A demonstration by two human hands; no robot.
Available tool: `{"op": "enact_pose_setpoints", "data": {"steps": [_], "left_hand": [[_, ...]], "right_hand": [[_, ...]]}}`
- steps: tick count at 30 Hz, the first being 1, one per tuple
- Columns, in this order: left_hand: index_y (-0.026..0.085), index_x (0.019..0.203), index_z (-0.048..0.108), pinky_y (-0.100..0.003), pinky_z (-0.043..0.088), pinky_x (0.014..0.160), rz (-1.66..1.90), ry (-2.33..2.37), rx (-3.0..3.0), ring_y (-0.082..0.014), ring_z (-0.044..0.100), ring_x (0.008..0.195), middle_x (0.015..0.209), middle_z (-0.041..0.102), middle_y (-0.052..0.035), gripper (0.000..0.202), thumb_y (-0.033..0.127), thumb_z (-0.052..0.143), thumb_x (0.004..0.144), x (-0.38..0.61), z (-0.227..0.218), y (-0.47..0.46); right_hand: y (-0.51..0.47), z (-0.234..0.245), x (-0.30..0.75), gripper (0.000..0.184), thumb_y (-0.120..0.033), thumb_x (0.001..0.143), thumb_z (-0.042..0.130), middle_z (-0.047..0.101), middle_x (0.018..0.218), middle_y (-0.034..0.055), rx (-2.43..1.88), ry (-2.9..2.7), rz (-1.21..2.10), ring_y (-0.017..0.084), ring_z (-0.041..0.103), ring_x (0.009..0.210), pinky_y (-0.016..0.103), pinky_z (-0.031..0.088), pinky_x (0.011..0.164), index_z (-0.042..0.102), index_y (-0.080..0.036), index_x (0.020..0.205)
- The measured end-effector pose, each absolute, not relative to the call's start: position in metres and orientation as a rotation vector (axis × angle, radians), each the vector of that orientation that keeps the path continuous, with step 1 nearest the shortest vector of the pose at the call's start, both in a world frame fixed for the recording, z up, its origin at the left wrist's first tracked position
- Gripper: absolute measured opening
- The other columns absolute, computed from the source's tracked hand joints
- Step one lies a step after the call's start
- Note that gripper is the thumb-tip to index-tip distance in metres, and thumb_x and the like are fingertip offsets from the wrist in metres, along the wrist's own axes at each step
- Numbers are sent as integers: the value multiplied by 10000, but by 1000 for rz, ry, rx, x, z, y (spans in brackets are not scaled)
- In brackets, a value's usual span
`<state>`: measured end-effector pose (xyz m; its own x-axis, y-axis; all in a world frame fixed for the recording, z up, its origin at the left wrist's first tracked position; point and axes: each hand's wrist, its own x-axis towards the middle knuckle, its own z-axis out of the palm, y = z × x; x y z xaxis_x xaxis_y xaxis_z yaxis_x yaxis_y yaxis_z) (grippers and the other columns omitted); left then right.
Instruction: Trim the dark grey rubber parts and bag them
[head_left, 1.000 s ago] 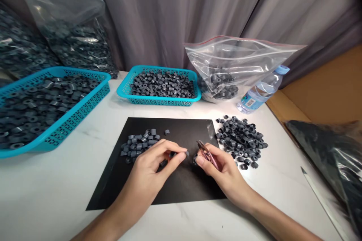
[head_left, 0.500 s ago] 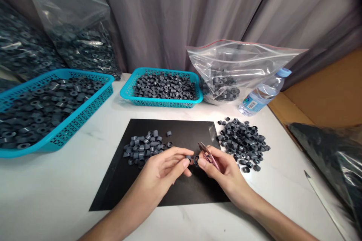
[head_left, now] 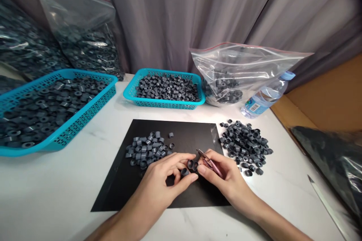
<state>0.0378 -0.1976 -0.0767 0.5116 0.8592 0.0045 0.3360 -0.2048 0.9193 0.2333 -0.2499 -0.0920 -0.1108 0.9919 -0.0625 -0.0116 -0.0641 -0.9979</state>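
Observation:
My left hand [head_left: 166,177] curls above the black mat, a short grey plastic ring [head_left: 184,172] between its thumb and fingers. Just past that, a second ring [head_left: 190,163] lies by the left index fingertip. My right hand [head_left: 219,169] grips small pink-handled snips [head_left: 210,165], blades pointing up and left; their exact kind is hard to make out. A third ring [head_left: 195,166] sits at the right thumb tip, close against the second one. On the black mat [head_left: 181,199], a heap of similar rings [head_left: 147,147] lies beyond my left hand.
Right of the mat is a loose ring pile [head_left: 246,145]. Blue baskets, one at left [head_left: 68,131] and one at back [head_left: 166,104], hold many rings. A zip bag [head_left: 223,67], a water bottle [head_left: 264,99] and a white strip [head_left: 325,205] stand or lie rightward.
My left thumb and fingers have spread apart, and a ring now shows lower between them. The rings by the right thumb have turned. The whole view has shifted slightly.

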Motion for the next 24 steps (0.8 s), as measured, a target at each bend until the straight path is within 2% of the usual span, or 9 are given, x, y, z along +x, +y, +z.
{"op": "enact_pose_setpoints", "data": {"steps": [5,8,11,19,24], "left_hand": [[301,1180,708,-194,557,687,662,966,2039,-100,591,637,923,693,18,243,287,644,947,29,-73,-201],[346,1178,719,-205,567,793,590,822,2100,-106,627,714,1061,701,9,295,195,549,990,24,-63,-201],[387,1190,710,-183,553,831,499,767,2099,-93,642,769,1132,691,31,386,133,482,1012,23,-52,-200],[323,1101,716,-195,534,790,614,976,2024,-110,638,744,943,672,36,168,304,596,985,27,-54,-197],[307,1062,716,-192,521,757,562,974,2036,-112,620,731,920,668,39,134,315,613,977,25,-53,-197]], "right_hand": [[-250,-93,230,280,-461,953,685,506,856,-5,-1201,-1260,1374,156,477,779,264,371,706,639,-195,878],[-249,-93,230,303,-482,949,681,500,835,-8,-1193,-1260,1377,157,465,768,263,368,696,636,-192,872],[-249,-92,230,310,-488,949,680,506,825,-8,-1185,-1268,1375,153,458,755,262,363,685,648,-188,880],[-250,-98,230,247,-444,905,754,656,895,14,-1189,-1160,1281,165,566,822,251,437,732,705,-215,981],[-250,-98,228,242,-439,884,778,695,937,25,-1186,-1123,1247,179,624,869,259,491,786,734,-231,998]]}}
